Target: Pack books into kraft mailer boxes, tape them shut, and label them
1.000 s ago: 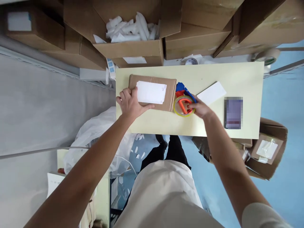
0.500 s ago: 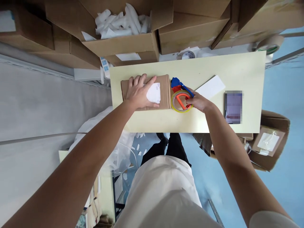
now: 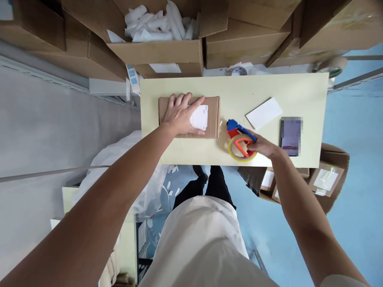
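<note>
My left hand (image 3: 181, 117) lies spread over the top of a closed brown cardboard box (image 3: 213, 117) with its fingers apart. Beside the thumb a white label (image 3: 200, 117) shows, partly covered by that hand. To the right of the box, my right hand (image 3: 261, 146) is closed round the handle of a red and blue tape dispenser (image 3: 236, 127). The dispenser carries a yellow-edged roll of tape (image 3: 230, 150) and is apart from the box. Both the box and the dispenser are at the pale yellow table (image 3: 194, 85); whether the dispenser touches the tabletop I cannot tell.
A white flat piece (image 3: 264, 113) and a phone (image 3: 291, 136) lie at the table's right. Behind stand large cartons (image 3: 245, 46), one holding white rolled packing pieces (image 3: 161, 24). An open carton with parcels (image 3: 339, 171) stands below right. Clear plastic sheeting (image 3: 104, 159) hangs at left.
My right hand has drawn the tape dispenser away from the box's right end, to the right and towards me. My left hand stays on the box. The whole view has shifted slightly.
</note>
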Available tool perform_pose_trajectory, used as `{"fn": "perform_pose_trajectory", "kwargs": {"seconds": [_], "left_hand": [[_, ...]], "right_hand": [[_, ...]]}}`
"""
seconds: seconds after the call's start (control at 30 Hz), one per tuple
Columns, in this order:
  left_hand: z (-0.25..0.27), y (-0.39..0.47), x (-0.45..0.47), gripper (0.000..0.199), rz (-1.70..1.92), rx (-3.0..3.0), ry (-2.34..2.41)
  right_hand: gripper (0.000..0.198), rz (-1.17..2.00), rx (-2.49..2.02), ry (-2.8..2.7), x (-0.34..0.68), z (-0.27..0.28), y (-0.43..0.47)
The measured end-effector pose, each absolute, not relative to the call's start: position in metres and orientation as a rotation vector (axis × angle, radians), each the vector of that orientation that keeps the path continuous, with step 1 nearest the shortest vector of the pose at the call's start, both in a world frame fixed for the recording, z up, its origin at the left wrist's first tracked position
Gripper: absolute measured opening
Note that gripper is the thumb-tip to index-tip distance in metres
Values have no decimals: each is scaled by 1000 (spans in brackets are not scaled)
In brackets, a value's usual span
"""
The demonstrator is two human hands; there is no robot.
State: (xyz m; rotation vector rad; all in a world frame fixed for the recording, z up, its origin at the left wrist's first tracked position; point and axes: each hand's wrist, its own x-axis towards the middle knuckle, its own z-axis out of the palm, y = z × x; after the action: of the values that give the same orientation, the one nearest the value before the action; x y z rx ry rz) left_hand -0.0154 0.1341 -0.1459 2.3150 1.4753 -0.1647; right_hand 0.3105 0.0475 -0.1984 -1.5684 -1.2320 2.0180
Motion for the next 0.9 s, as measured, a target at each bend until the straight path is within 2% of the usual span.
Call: {"fn": "perform_pose_trajectory", "kwargs": {"seconds": [0.1,0.17,0.27,0.37,0.43,0.53,0.67,0.8,0.9], "left_hand": [[-146,133,-15,120,-147,2304,1482],[-146,132,-14,120,-138,2303,1484],[-148,127,-11,122,-124,2302,1507],[-150,125,-8,123,-111,2292,1532],[-152,126,-8,122,-95,2289,1524],[-151,128,-14,116,-27,2270,1515],[-139,110,-30,93,193,2174,1755],[-133,76,-45,79,329,1864,2169],[-140,64,-51,79,329,1789,2136]], "right_hand": [[90,2149,-1597,-1273,310,-185,6],[87,2147,-1632,-1418,297,-181,-6],[68,2010,-1539,-1715,256,-183,2],[35,1931,-1425,-1806,211,-186,17],[27,1907,-1416,-1823,199,-181,19],[35,1851,-1439,-1873,217,-157,9],[69,1740,-1484,-1874,273,-112,-13],[63,1516,-1446,-1789,313,-71,-27],[62,1173,-1401,-1857,326,-32,-14]]}}
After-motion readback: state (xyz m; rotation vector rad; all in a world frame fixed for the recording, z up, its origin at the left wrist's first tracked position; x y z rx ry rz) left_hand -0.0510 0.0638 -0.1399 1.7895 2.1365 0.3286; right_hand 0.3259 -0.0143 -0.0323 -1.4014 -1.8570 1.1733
